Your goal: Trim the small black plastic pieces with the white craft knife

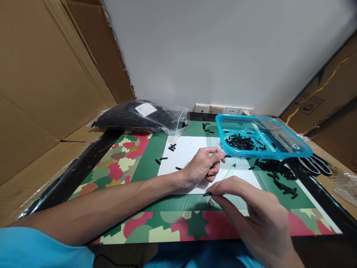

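Note:
My left hand (205, 165) is closed over the white sheet, thumb and forefinger pinched, with a small black piece (228, 156) showing at the fingertips. My right hand (259, 216) is closer to me, its thumb and forefinger closed on another short black piece (207, 194) near the front edge of the sheet. Between the hands a clear, slim pen-like tool (230, 171) with a dark tip lies on the white sheet (189, 145), partly covered by my right hand. Several loose black pieces (172, 147) lie to the left.
A blue plastic basket (264, 153) holding many small black pieces stands back right. Beside it lie a heap of black pieces (279, 169) and black-and-white loops (314, 165). A clear bag of black material (139, 117) rests back left. Cardboard (50, 74) borders both sides.

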Action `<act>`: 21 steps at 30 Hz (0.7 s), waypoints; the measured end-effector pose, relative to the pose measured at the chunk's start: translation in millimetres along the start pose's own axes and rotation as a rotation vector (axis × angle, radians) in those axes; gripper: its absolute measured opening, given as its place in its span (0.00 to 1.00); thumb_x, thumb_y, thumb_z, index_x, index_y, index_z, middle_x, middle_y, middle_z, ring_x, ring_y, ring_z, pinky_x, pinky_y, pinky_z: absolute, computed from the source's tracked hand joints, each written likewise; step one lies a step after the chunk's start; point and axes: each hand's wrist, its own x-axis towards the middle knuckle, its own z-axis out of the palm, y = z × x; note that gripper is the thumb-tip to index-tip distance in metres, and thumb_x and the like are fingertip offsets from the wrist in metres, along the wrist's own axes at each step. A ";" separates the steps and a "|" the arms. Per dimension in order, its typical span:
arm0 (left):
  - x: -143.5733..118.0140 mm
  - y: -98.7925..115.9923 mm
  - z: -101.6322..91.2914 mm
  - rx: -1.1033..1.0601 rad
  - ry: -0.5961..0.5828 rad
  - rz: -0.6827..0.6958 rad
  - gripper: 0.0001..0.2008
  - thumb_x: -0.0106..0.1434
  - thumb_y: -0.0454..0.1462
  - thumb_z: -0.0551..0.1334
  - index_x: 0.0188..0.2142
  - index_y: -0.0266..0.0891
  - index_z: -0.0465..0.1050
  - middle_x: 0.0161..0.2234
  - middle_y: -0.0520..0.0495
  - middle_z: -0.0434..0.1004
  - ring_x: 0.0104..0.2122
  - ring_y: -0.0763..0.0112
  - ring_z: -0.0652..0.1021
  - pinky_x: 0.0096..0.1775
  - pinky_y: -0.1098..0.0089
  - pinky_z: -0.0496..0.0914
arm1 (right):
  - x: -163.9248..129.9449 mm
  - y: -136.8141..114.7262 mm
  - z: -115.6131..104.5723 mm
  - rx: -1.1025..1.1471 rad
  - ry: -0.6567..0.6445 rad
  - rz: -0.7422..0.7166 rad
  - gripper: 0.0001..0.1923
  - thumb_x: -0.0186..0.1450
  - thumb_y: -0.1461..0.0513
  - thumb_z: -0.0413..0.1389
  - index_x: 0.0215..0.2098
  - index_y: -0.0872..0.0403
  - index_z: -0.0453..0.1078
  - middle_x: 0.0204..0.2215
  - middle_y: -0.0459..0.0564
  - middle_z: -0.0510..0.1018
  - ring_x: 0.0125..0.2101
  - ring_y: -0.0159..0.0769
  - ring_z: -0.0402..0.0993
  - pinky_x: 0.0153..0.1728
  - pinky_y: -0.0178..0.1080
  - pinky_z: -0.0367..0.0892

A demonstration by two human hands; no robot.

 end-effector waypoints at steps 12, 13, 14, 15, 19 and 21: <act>0.2 5.4 1.5 0.016 0.025 -0.012 0.18 0.67 0.50 0.70 0.34 0.39 0.70 0.14 0.63 0.58 0.15 0.83 0.51 0.18 0.82 0.52 | -0.4 -7.4 -19.2 0.152 0.266 -0.210 0.31 0.64 0.80 0.66 0.61 0.52 0.77 0.41 0.48 0.90 0.37 0.40 0.89 0.39 0.39 0.87; 0.5 5.4 1.3 0.016 0.027 -0.011 0.18 0.66 0.50 0.71 0.34 0.39 0.71 0.14 0.63 0.58 0.15 0.83 0.51 0.18 0.82 0.52 | 0.2 -8.6 -22.2 0.155 0.227 -0.184 0.29 0.65 0.79 0.66 0.59 0.52 0.78 0.40 0.49 0.90 0.37 0.40 0.89 0.37 0.38 0.87; 0.9 5.2 1.0 0.016 0.025 -0.008 0.18 0.66 0.50 0.71 0.34 0.39 0.71 0.14 0.63 0.58 0.15 0.83 0.51 0.18 0.82 0.52 | 0.9 -9.9 -24.9 0.156 0.192 -0.156 0.26 0.66 0.78 0.67 0.58 0.52 0.79 0.40 0.49 0.90 0.36 0.40 0.89 0.36 0.37 0.87; 1.2 4.9 0.8 0.017 0.022 -0.005 0.18 0.66 0.49 0.71 0.34 0.39 0.71 0.14 0.63 0.58 0.15 0.84 0.51 0.18 0.83 0.52 | 1.7 -11.2 -27.2 0.155 0.167 -0.129 0.23 0.66 0.77 0.67 0.55 0.52 0.79 0.39 0.49 0.90 0.36 0.39 0.89 0.35 0.36 0.87; 1.7 3.8 0.4 0.016 0.016 -0.005 0.16 0.69 0.48 0.69 0.34 0.39 0.71 0.13 0.63 0.58 0.14 0.84 0.50 0.17 0.83 0.52 | 6.3 -15.9 -31.7 0.126 0.132 -0.089 0.11 0.70 0.72 0.66 0.47 0.54 0.82 0.36 0.50 0.90 0.33 0.38 0.88 0.35 0.33 0.86; 1.5 3.3 0.6 0.014 0.018 -0.004 0.16 0.69 0.48 0.68 0.34 0.39 0.71 0.13 0.63 0.58 0.14 0.84 0.50 0.17 0.83 0.52 | 8.8 -17.5 -31.7 0.102 0.128 -0.086 0.08 0.71 0.71 0.65 0.44 0.55 0.83 0.34 0.51 0.90 0.32 0.37 0.88 0.35 0.32 0.86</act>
